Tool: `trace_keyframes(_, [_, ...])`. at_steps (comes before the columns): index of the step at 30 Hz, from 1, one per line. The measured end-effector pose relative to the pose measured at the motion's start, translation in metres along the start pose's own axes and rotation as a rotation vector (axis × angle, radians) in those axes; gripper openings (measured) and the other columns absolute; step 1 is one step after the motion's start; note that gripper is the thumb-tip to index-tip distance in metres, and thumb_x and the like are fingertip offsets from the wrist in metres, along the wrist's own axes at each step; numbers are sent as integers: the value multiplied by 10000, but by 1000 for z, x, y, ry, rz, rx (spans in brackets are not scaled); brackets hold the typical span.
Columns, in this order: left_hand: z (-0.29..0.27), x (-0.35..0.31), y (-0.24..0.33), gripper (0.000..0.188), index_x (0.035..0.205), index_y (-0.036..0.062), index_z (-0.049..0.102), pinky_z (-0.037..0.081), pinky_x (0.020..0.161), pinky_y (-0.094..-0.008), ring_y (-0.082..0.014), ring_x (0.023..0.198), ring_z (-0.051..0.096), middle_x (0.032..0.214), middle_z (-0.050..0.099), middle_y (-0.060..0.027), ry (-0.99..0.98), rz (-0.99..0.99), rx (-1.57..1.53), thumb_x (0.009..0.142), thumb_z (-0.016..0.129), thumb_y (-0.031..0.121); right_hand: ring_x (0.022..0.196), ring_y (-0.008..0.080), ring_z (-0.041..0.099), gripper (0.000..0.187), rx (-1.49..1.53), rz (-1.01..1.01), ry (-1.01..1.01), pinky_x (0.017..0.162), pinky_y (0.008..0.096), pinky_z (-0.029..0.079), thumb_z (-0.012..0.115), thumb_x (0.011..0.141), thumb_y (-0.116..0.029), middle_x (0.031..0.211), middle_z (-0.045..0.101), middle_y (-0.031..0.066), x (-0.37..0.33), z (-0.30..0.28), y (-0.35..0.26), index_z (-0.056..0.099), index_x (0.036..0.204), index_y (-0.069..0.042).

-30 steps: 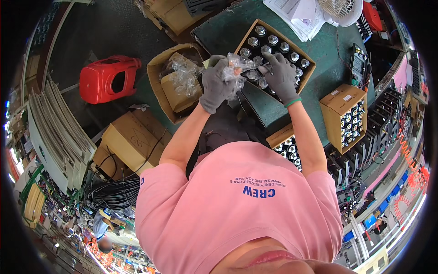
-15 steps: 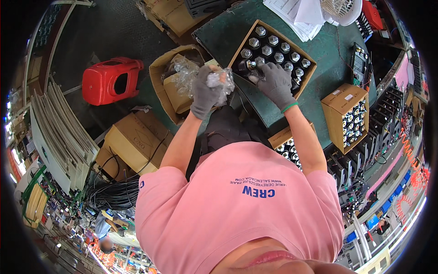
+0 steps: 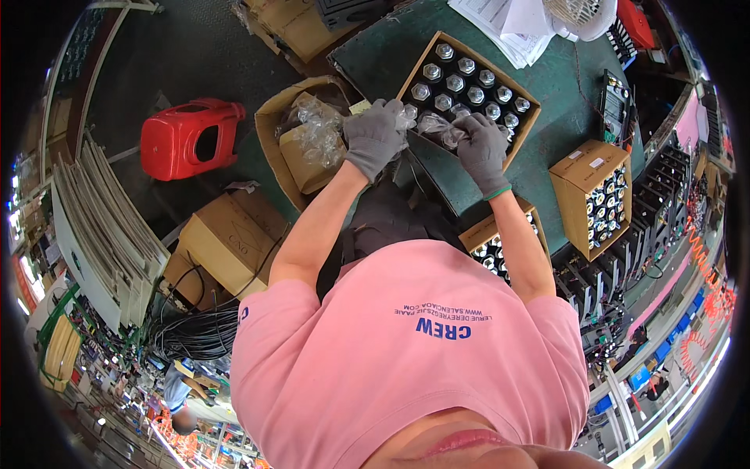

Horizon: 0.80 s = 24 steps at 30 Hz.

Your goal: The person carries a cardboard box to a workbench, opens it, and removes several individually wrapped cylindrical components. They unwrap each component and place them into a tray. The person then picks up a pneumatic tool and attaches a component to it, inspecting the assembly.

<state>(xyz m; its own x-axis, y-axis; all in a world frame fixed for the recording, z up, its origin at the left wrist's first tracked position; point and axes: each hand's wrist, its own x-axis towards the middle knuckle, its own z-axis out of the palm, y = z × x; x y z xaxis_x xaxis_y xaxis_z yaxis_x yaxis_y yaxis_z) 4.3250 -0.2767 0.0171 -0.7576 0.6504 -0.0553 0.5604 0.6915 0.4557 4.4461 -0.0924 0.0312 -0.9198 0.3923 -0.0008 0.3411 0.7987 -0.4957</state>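
My left hand [image 3: 376, 139], in a grey glove, is closed by the near left corner of the carton [image 3: 527, 125] on the table. Something shiny shows at its fingertips, but the fingers hide its kind. My right hand [image 3: 483, 148], gloved too, pinches a crumpled clear plastic bag [image 3: 444, 130] over the carton's near edge. Rows of black cylindrical parts with silver hexagonal tops [image 3: 455, 83] stand upright in that carton. To the left, an open cardboard box [image 3: 269, 117] holds crumpled clear plastic wrapping [image 3: 319, 125] and a brown cardboard piece [image 3: 303, 160].
Papers [image 3: 508, 27] and a white fan [image 3: 582, 17] lie at the green table's [image 3: 558, 86] far side. A second carton of silver-topped parts [image 3: 590, 199] stands at right, another [image 3: 492, 242] below my right forearm. A red plastic shell [image 3: 176, 141] sits at left.
My left hand has moved right to the carton's corner, and the plastic over it no longer shows there. My right hand has drawn back slightly from the parts and now grips clear plastic.
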Motion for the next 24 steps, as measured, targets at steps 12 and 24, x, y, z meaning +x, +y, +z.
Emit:
trace_keyframes(12, [7, -37, 19, 415, 1028, 110, 645, 520, 631, -388, -303, 739, 650, 887, 653, -76, -24, 257, -509, 746, 758, 392, 802, 282, 651, 163, 386, -141, -147, 697, 350, 485, 697, 810, -253, 797, 653, 69, -11, -28, -16, 708, 929, -142])
trace_keyframes(24, [12, -52, 18, 319, 972, 111, 632, 522, 668, -371, -308, 772, 662, 897, 662, -81, -37, 144, -526, 727, 747, 280, 971, 226, 603, 117, -15, 93, 128, 847, 428, 409, 718, 778, -285, 953, 670, -20, 24, 12, 23, 721, 850, -193])
